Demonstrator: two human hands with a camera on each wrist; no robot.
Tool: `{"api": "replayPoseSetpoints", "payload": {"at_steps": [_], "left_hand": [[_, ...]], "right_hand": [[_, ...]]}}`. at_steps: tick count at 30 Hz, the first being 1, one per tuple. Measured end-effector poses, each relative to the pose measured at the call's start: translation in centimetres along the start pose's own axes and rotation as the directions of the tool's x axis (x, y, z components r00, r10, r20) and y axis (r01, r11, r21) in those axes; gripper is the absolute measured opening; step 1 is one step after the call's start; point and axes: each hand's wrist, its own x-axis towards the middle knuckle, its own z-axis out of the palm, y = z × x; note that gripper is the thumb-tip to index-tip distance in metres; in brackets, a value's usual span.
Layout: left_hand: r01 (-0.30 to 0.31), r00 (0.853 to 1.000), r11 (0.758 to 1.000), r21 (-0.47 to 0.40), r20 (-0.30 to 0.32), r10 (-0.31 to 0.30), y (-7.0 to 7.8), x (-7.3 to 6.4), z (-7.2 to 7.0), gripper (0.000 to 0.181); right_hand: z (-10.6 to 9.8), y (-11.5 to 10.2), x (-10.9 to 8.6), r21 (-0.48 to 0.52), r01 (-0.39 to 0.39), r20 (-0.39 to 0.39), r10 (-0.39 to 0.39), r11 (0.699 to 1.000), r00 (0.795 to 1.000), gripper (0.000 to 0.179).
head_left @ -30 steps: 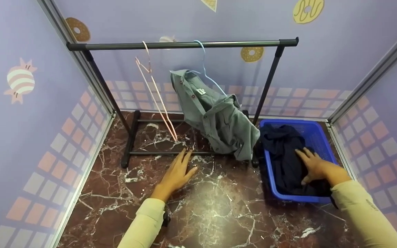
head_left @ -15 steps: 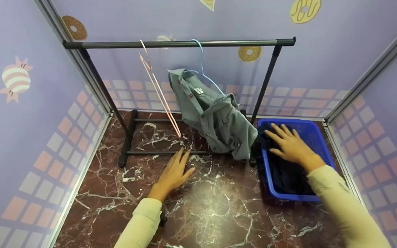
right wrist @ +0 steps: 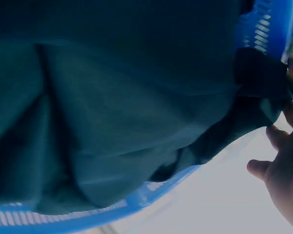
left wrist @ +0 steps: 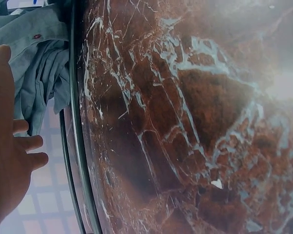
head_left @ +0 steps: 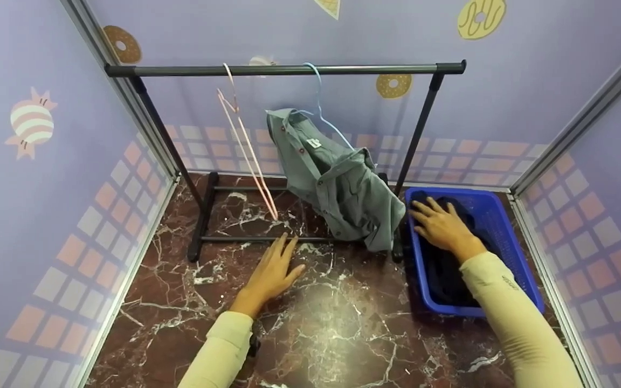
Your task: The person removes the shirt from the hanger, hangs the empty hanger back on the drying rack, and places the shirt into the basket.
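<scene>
My right hand (head_left: 442,226) lies over a dark navy garment (head_left: 445,275) at the upper left of the blue basket (head_left: 510,237). Its fingers bend down onto the cloth. In the right wrist view the garment (right wrist: 136,112) fills the left and middle, and a fold of it runs to the fingertips at the right edge. My left hand (head_left: 273,275) holds nothing; its fingers stretch forward near the rack's lower front bar, below a pink hanger (head_left: 248,145). A grey-green button shirt (head_left: 337,183) hangs tilted on a light blue hanger (head_left: 318,97).
A black clothes rack (head_left: 267,70) stands in front of the back wall, both hangers hooked over its top bar. The basket sits right of its right foot, close to the patterned right wall (head_left: 607,242). The floor (head_left: 343,328) is dark red marble.
My right hand has moved left and up across the basket, then settled its fingers on the garment near the left rim. The pink hanger sways. My left hand stays nearly still.
</scene>
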Motion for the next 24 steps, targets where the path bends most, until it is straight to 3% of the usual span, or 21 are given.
{"api": "replayPoseSetpoints", "payload": {"at_steps": [4,8,17,24], "left_hand": [[0.012,1.000,1.000,0.004,0.002,-0.012,0.0,0.0,0.0,0.075],[0.007,1.000,1.000,-0.002,0.008,-0.007,0.1,0.1,0.0,0.075],[0.018,1.000,1.000,0.018,0.002,-0.018,-0.1,0.4,0.0,0.076],[0.017,1.000,1.000,0.012,-0.003,-0.017,-0.4,0.1,0.2,0.077]], "right_hand": [[0.6,1.3,-0.9,0.040,-0.150,0.117,0.145,0.988,0.982,0.062],[1.6,2.2,-1.8,0.096,-0.267,0.276,0.232,0.959,0.933,0.079],[3.3,2.8,-1.8,0.153,-0.359,0.429,0.266,0.921,0.863,0.085],[4.6,2.9,-2.1,0.153,-0.388,0.487,0.272,0.909,0.830,0.082]]}}
